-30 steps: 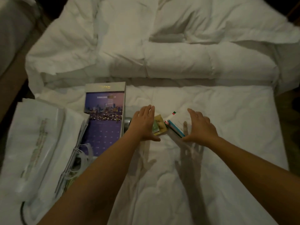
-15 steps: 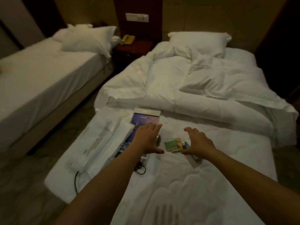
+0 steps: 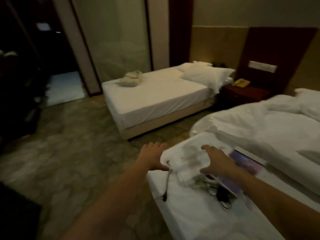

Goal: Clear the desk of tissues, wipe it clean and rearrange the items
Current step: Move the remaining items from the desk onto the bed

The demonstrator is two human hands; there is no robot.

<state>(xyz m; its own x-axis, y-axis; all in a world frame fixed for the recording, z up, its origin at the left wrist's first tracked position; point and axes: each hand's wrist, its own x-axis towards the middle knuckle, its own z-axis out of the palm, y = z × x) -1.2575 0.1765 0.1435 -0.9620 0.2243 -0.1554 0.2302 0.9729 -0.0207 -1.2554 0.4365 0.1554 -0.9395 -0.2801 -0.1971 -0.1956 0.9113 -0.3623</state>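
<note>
Past bed edge (image 3: 161, 211) hovers left hand (image 3: 152, 157).

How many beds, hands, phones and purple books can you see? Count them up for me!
Beds: 2, the far bed and the near bed
Hands: 2, the left hand and the right hand
Phones: 1, the yellow phone
Purple books: 1, the purple book
Total: 6
</note>
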